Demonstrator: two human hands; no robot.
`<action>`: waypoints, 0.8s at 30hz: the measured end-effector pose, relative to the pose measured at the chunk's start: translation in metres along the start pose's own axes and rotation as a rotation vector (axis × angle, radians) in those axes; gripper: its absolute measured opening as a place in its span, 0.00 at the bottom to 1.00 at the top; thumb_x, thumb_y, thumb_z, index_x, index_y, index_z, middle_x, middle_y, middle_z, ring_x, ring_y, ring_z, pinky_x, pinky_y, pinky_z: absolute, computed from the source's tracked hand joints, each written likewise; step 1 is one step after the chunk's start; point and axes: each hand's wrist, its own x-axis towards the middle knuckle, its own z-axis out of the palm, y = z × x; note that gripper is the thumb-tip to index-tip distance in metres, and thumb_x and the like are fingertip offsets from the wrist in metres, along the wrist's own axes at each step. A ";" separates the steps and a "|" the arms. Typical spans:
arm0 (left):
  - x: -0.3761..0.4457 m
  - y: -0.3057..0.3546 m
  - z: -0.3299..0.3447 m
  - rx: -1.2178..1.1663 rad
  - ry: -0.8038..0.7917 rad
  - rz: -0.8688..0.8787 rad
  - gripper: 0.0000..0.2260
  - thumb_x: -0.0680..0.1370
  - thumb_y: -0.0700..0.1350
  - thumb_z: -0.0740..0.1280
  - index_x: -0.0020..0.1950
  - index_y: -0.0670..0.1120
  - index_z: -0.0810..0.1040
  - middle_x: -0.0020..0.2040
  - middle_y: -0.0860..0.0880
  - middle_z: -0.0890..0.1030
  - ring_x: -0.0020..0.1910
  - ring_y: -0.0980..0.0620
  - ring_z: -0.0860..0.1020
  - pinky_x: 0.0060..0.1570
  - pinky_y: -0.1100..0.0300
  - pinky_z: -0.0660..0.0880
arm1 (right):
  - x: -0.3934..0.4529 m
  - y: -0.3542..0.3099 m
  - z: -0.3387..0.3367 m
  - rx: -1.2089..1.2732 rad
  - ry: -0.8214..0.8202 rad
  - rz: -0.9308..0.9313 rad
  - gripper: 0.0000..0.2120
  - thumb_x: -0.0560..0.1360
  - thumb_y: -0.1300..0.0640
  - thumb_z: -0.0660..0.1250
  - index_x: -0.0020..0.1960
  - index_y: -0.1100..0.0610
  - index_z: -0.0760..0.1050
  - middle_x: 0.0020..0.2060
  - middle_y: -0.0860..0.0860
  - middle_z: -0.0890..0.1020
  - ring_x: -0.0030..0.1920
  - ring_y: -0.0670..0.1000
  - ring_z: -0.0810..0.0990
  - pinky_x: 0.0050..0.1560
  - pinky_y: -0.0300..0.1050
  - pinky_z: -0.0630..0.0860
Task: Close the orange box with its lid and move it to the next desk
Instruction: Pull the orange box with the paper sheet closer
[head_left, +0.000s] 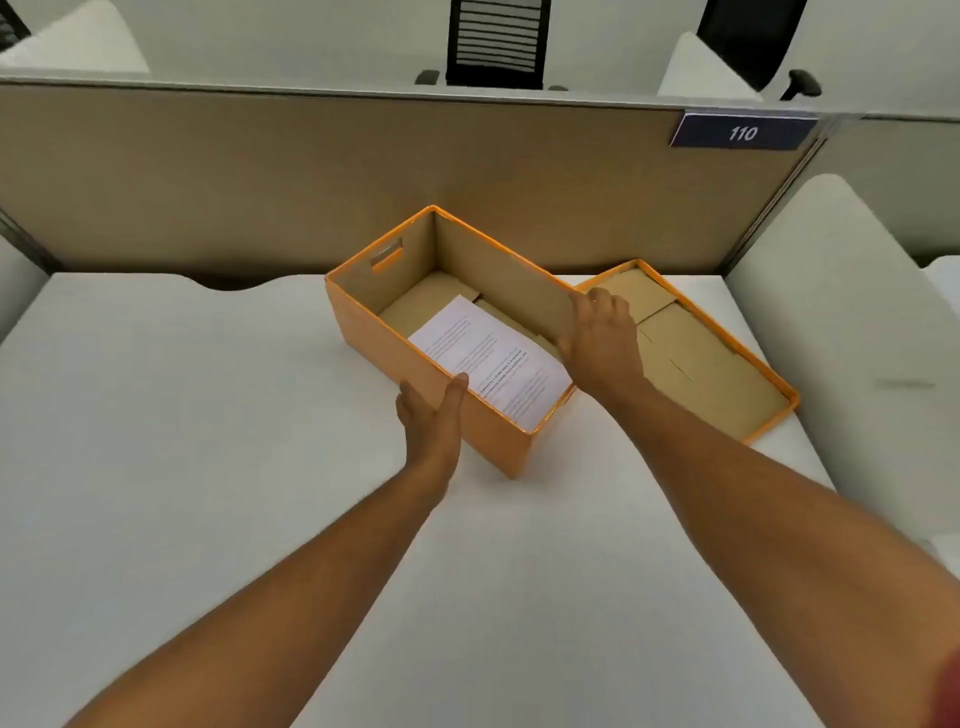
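Note:
An open orange box (384, 343) with a brown cardboard inside stands at an angle on the white desk (182, 415). A printed white paper (493, 364) lies in it. Its orange lid (727, 384) lies upside down on the desk just right of the box, touching it. My left hand (434, 415) presses flat against the box's near long side, thumb at the rim. My right hand (600, 332) grips the far long wall from above, fingers over its rim.
A tan partition (260, 176) with a dark sign reading 110 (743, 132) closes the desk's far edge. A white rounded divider (841, 322) borders the desk on the right. Black office chairs (496, 41) stand beyond the partition.

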 end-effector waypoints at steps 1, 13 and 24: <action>0.005 0.002 0.005 -0.009 0.019 -0.019 0.45 0.81 0.63 0.69 0.87 0.55 0.44 0.88 0.52 0.50 0.84 0.41 0.60 0.76 0.33 0.68 | 0.008 0.007 0.002 0.019 -0.039 0.046 0.26 0.80 0.50 0.66 0.75 0.57 0.67 0.70 0.60 0.74 0.68 0.62 0.72 0.65 0.58 0.75; 0.031 0.012 -0.007 0.043 -0.003 -0.009 0.33 0.79 0.47 0.69 0.83 0.57 0.62 0.70 0.48 0.79 0.68 0.42 0.78 0.52 0.38 0.86 | 0.018 0.018 0.015 0.428 -0.099 0.318 0.17 0.83 0.59 0.61 0.71 0.58 0.73 0.62 0.59 0.79 0.63 0.61 0.78 0.59 0.59 0.81; 0.011 0.027 -0.196 0.343 -0.218 0.110 0.32 0.65 0.57 0.65 0.70 0.75 0.74 0.57 0.63 0.85 0.53 0.54 0.85 0.30 0.61 0.83 | -0.175 -0.102 -0.030 0.751 -0.011 0.365 0.14 0.84 0.61 0.61 0.68 0.55 0.75 0.58 0.53 0.80 0.53 0.56 0.82 0.55 0.58 0.79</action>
